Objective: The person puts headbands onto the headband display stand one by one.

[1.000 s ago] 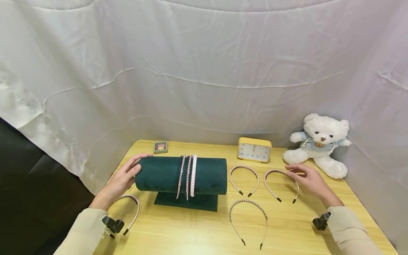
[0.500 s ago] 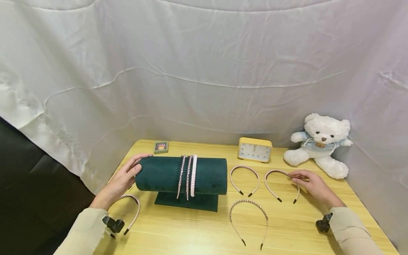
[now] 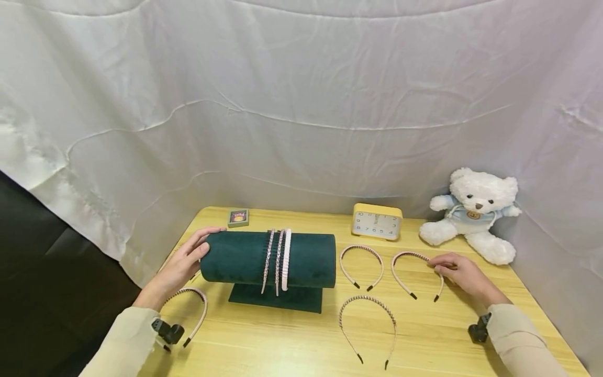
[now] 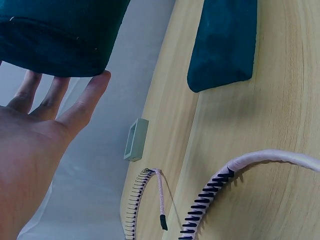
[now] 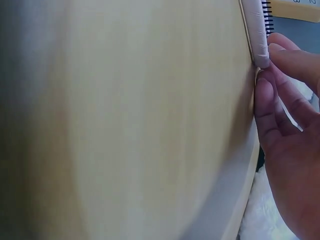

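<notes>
My left hand (image 3: 186,259) rests against the left end of a dark green velvet headband stand (image 3: 231,256), a padded roll on a flat base. Its fingers are fairly straight, with fingertips at the roll's rim in the left wrist view. Three headbands stand around the roll's middle, including a white one (image 3: 286,262) on the right. My right hand (image 3: 464,272) pinches the right upper side of a pale pink toothed headband (image 3: 398,259) between thumb and fingers. That headband lies at the table's right, its curve toward the back; the right wrist view shows its wrapped band (image 5: 256,35) at the fingertips.
A similar headband (image 3: 347,272) lies left of the pinched one, and a braided one (image 3: 367,297) nearer the front. More headbands lie at the left, one partly under my forearm (image 3: 200,319). Along the back are a small box (image 3: 238,218), a yellow clock (image 3: 377,222) and a white teddy bear (image 3: 480,188).
My right hand has moved slightly right and down along the headband's curve and now pinches it. The left hand and the stand have not visibly moved.
</notes>
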Motion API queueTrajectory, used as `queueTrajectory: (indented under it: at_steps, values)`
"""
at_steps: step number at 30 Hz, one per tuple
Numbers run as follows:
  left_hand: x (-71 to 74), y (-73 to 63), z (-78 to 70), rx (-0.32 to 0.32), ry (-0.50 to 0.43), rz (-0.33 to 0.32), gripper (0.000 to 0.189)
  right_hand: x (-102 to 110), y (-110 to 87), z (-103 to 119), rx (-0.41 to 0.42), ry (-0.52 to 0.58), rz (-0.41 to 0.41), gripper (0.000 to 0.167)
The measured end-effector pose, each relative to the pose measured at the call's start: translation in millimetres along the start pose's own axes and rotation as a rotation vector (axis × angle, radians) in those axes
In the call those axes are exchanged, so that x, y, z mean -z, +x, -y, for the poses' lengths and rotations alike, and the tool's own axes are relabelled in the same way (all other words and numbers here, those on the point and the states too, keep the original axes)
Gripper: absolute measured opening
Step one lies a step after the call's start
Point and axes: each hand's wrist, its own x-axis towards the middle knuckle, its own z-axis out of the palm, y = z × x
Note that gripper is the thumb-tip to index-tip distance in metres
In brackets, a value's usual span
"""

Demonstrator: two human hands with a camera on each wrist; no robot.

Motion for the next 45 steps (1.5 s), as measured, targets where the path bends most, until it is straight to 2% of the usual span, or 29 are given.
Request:
queueTrajectory:
  at_steps: [5,12,20,29,33,40,45]
  values:
    - [0.2,0.6,1.5,-0.015,-0.011,0.013,0.047,6,-8.8,1,0.002,-0.037,0.002,0.018]
    - [0.4,1.4,1.2,-0.023,-0.019,0.018,0.046,13,-26.0,-2,-0.041,0.011,0.039,0.019]
    - [-0.1,0.6,0.3,-0.02,-0.024,0.013,0.047,20,-39.6,-3,-0.062,0.012,0.064,0.019]
    - [-0.7,0.5,0.2,-0.014,-0.028,0.013,0.046,25,-38.5,2,-0.023,-0.029,0.025,0.023]
    - [-0.5,1.0,3.3,-0.016,-0.018,0.017,0.047,25,-34.0,4,-0.018,-0.009,0.045,0.026]
    - [0.2,1.6,5.2,-0.036,-0.031,0.026,0.047,20,-31.1,0,0.048,-0.005,0.05,0.02]
    - [0.0,0.8,3.5,-0.033,-0.03,0.02,0.046,21,-36.8,-3,0.003,0.023,0.058,0.019]
